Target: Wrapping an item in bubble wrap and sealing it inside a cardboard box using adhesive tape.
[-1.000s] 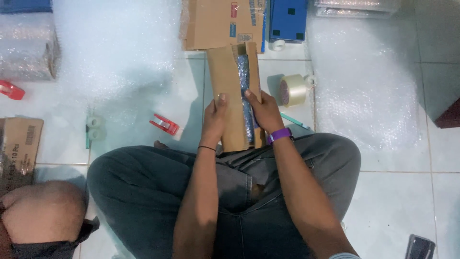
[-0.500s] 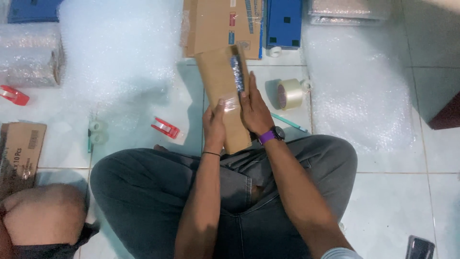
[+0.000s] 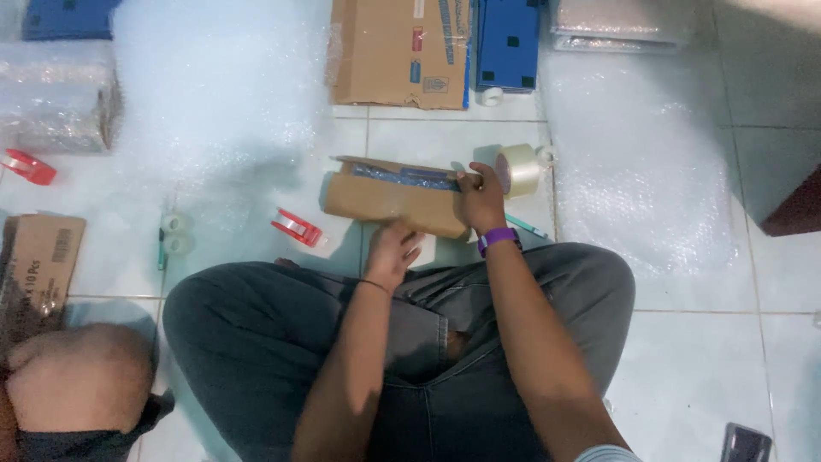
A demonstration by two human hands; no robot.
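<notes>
- At the far left edge of the white tiled floor (image 3: 684, 385) lie a bubble-wrapped bundle (image 3: 56, 107), a small red tape dispenser (image 3: 30, 167) and a flat brown cardboard piece (image 3: 34, 265); another person's bare knee (image 3: 77, 393) shows in the near left corner.
- A wide sheet of clear bubble wrap (image 3: 214, 94) covers the far left part of the floor, with a second red tape dispenser (image 3: 298, 228) lying near the person's crossed legs.
- The long brown cardboard wrap around a blue bubble-wrapped item (image 3: 389, 198) lies on the floor just ahead of the legs, its long axis running left to right, its open seam facing the far edge.
- The left hand (image 3: 395, 253) sits at the near side of the wrap, around its middle; its fingers (image 3: 410, 248) are loosely curled and press against the cardboard's lower edge.
- The right hand (image 3: 481, 198), with a purple wristband, is at the wrap's right end and the nearer hand to the seam; its fingers (image 3: 469, 180) close narrowly over the top flap, pinching it down.
- A roll of clear packing tape (image 3: 518, 168) stands just beside the right hand, and a teal pen (image 3: 526, 227) lies near that wrist.
- Further right, more bubble wrap (image 3: 641, 188) spreads toward the floor's right edge.
</notes>
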